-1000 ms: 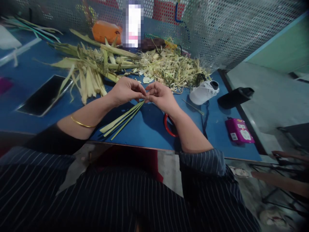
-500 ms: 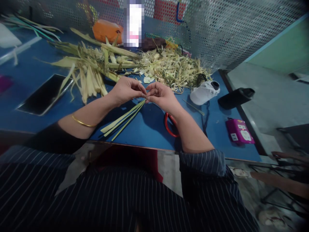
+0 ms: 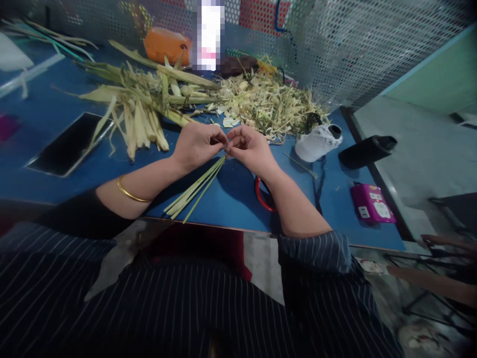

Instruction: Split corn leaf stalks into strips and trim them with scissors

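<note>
Both hands meet over the front part of the blue table. My left hand [image 3: 199, 145] is closed in a pinch at the top of a bundle of pale green leaf strips [image 3: 197, 188]. Opposite it, my right hand [image 3: 249, 147] pinches at the same end, its fingertips almost touching the left ones. The loose ends of the strips fan down and left towards the table edge. The fingers hide the exact spot where the strips are held. Red scissor-like handles [image 3: 260, 195] show partly under my right forearm.
Dried husks [image 3: 139, 107] and a heap of shredded scraps [image 3: 268, 107] spread behind my hands. A dark-screened tablet [image 3: 69, 144] lies left. At right are a white-covered bottle [image 3: 316, 144], a black cylinder [image 3: 367, 151] and a purple box [image 3: 372, 203]. Perforated mesh [image 3: 335, 54] stands behind.
The strips' loose ends have swung slightly right and drawn closer together. My left wrist has turned a little and shifted right. Both hands keep their pinch at the same end.
</note>
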`<state>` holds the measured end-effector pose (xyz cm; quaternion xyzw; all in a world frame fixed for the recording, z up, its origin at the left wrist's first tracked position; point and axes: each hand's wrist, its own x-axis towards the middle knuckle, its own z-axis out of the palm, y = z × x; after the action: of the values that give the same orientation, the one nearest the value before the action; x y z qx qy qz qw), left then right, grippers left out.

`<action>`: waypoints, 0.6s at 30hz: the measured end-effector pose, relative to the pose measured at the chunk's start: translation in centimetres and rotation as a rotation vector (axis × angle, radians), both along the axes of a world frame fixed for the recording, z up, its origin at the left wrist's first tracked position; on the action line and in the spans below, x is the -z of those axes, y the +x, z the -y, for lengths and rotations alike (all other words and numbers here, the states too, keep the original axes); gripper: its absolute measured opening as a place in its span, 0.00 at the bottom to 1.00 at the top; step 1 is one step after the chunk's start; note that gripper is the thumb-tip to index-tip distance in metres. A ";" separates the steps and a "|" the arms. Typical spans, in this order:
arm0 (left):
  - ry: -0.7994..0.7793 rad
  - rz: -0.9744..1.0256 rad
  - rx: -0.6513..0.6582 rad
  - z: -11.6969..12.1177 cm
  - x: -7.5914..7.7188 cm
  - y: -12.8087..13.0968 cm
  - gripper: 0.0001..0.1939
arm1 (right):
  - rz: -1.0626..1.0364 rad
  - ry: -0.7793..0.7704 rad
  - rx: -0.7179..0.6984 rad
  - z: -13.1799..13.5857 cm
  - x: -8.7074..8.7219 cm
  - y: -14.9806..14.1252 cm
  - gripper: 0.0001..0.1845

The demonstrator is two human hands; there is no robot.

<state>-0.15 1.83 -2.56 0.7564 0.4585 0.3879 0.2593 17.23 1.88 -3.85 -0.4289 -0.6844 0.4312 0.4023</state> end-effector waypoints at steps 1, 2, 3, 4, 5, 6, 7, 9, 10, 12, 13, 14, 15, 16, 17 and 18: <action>0.014 -0.011 -0.018 0.0 0.1 0.0 0.07 | -0.004 -0.004 0.004 0.0 -0.1 -0.1 0.12; 0.017 -0.019 -0.034 0.1 0.1 0.1 0.07 | -0.010 -0.010 0.016 0.0 -0.1 -0.1 0.12; 0.012 -0.024 -0.052 0.1 0.1 0.1 0.07 | -0.018 -0.017 0.033 0.0 0.0 -0.1 0.12; 0.004 -0.026 -0.068 0.1 0.1 0.2 0.07 | -0.026 -0.027 0.048 -0.1 0.0 -0.1 0.12; -0.003 -0.026 -0.077 0.2 0.1 0.3 0.07 | -0.035 -0.039 0.057 -0.1 0.1 -0.1 0.12; -0.005 -0.020 -0.080 0.3 0.0 0.3 0.06 | -0.041 -0.051 0.054 -0.2 0.1 0.0 0.11; -0.002 -0.011 -0.078 0.3 -0.1 0.4 0.05 | -0.046 -0.062 0.042 -0.2 0.1 0.0 0.11; 0.010 0.012 -0.070 0.4 -0.2 0.4 0.04 | -0.056 -0.074 0.013 -0.1 0.1 0.0 0.09; 0.015 0.021 -0.066 0.5 -0.2 0.5 0.03 | -0.065 -0.076 0.006 0.0 0.1 0.0 0.07; 0.033 0.032 -0.058 0.4 0.0 0.4 0.03 | -0.083 -0.080 0.011 0.1 0.0 0.0 0.05; 0.052 0.034 -0.051 0.4 0.1 0.4 0.04 | -0.088 -0.083 0.022 0.2 0.0 0.0 0.04; 0.078 0.036 -0.043 0.3 0.2 0.4 0.04 | -0.088 -0.084 0.032 0.2 0.0 0.0 0.03; 0.109 0.038 -0.035 0.1 0.4 0.3 0.04 | -0.088 -0.083 0.040 0.3 0.0 0.0 0.03; 0.144 0.042 -0.033 0.0 0.6 0.3 0.04 | -0.086 -0.079 0.046 0.3 0.1 0.0 0.03; 0.177 0.046 -0.035 -0.2 0.9 0.3 0.04 | -0.082 -0.071 0.050 0.3 0.1 -0.1 0.03; 0.204 0.052 -0.039 -0.4 1.1 0.3 0.03 | -0.077 -0.062 0.051 0.2 0.2 -0.1 0.04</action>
<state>0.16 2.22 -3.63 0.7595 0.4243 0.4569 0.1854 17.14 1.65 -4.00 -0.4416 -0.6436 0.4578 0.4257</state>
